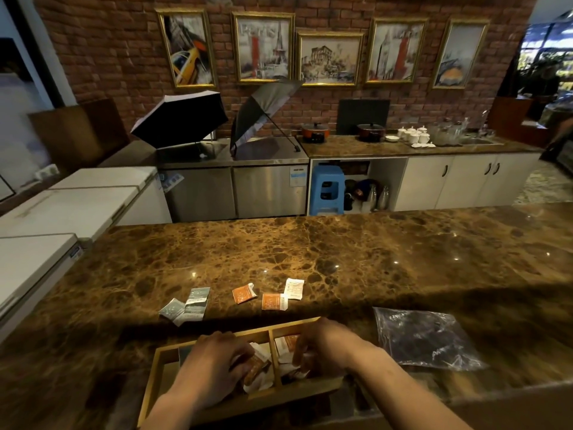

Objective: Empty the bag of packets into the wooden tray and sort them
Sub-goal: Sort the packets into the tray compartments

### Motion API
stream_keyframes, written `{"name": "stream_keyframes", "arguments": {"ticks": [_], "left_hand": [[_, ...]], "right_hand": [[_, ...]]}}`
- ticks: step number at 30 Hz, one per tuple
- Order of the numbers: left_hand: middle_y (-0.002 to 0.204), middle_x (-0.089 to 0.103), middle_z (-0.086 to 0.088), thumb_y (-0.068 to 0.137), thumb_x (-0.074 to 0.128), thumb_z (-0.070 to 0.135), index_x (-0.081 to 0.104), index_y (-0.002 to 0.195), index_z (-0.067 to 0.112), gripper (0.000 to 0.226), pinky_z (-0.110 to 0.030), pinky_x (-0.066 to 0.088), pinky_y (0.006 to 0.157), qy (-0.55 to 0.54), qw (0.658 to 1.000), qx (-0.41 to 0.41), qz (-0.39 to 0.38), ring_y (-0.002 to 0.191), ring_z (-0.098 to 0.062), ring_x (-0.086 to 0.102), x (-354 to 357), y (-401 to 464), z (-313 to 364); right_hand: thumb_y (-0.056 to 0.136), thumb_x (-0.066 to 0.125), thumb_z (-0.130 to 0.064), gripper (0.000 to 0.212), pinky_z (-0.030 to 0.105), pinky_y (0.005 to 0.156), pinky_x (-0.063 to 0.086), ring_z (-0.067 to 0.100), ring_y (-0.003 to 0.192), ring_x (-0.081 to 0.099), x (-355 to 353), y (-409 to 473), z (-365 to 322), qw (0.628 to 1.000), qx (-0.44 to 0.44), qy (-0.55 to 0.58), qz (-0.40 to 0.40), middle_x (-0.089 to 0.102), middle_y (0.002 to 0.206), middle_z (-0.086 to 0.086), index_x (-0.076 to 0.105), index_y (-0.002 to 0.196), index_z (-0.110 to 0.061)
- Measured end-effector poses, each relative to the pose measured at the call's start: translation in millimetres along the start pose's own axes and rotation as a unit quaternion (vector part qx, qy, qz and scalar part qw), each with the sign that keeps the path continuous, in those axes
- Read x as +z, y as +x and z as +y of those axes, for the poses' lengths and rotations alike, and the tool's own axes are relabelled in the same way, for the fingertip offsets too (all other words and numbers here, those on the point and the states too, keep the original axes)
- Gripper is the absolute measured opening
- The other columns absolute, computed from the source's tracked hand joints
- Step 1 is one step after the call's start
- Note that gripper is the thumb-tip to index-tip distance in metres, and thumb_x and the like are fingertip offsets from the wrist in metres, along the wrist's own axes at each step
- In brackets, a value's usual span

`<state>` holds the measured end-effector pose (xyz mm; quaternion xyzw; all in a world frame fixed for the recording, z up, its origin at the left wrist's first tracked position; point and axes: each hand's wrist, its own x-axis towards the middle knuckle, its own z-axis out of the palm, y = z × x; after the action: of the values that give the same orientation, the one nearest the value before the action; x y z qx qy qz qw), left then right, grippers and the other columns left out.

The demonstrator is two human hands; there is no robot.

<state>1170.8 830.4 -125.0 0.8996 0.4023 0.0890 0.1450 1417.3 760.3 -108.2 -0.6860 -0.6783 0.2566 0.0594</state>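
Observation:
A wooden tray (155,372) with three compartments sits at the near edge of the marble counter. My left hand (214,364) reaches into the middle compartment, fingers closed on an orange packet (255,369) among white ones. My right hand (322,344) is in the right compartment, fingers curled over orange and white packets (286,344); its grip is hidden. Beyond the tray lie grey packets (189,304), two orange packets (245,293) (273,301) and a white packet (294,288). The clear plastic bag (424,338) lies flat and empty to the right.
The brown marble counter (341,252) stretches far ahead and to both sides. White chest freezers (62,212) stand to the left. Behind are steel cabinets with two open umbrellas (183,117), a blue stool (327,189) and a back counter with pots and cups.

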Motion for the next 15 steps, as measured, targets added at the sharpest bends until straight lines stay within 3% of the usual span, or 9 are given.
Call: {"name": "stream_keyframes", "arguments": {"ticks": [2,6,10,15], "left_hand": [[0.111,0.062,0.023,0.087,0.063,0.051,0.063,0.112,0.046,0.025,-0.025,0.045,0.090,0.000,1.000,-0.006,0.001,0.105,-0.002,0.051,0.6,0.1,0.8],[0.103,0.061,0.024,0.089,0.060,0.050,0.062,0.103,0.046,0.015,-0.022,0.047,0.084,-0.008,0.999,-0.021,0.030,0.097,-0.001,0.052,-2.9,5.2,1.4],[0.097,0.064,0.023,0.089,0.061,0.046,0.063,0.099,0.043,0.010,-0.020,0.047,0.072,-0.041,0.992,-0.071,0.096,0.090,0.002,0.057,-13.2,23.1,-3.8],[0.115,0.066,0.014,0.092,0.058,0.046,0.063,0.112,0.040,0.021,-0.033,0.050,0.088,-0.055,0.988,-0.117,0.082,0.107,-0.011,0.059,-17.6,65.3,-17.9]], "right_hand": [[0.091,0.071,-0.023,0.017,0.023,0.086,0.054,0.006,0.098,0.060,-1.7,0.2,-1.2,1.000,-0.009,-0.009,-0.011,0.069,0.122,-0.011,0.076,0.103,-0.034],[0.090,0.072,-0.026,0.023,0.032,0.091,0.058,0.013,0.108,0.065,-10.3,7.2,-4.0,0.999,-0.008,-0.016,-0.036,0.070,0.121,-0.010,0.072,0.110,-0.036],[0.092,0.068,-0.031,0.018,0.033,0.095,0.055,0.011,0.111,0.063,-28.5,21.3,-1.8,0.998,0.011,0.030,0.063,0.068,0.121,-0.011,0.072,0.110,-0.035],[0.093,0.066,-0.034,0.021,0.035,0.092,0.058,0.011,0.105,0.067,-42.7,50.9,5.4,0.988,0.033,0.032,0.150,0.073,0.116,-0.007,0.073,0.112,-0.031]]}}
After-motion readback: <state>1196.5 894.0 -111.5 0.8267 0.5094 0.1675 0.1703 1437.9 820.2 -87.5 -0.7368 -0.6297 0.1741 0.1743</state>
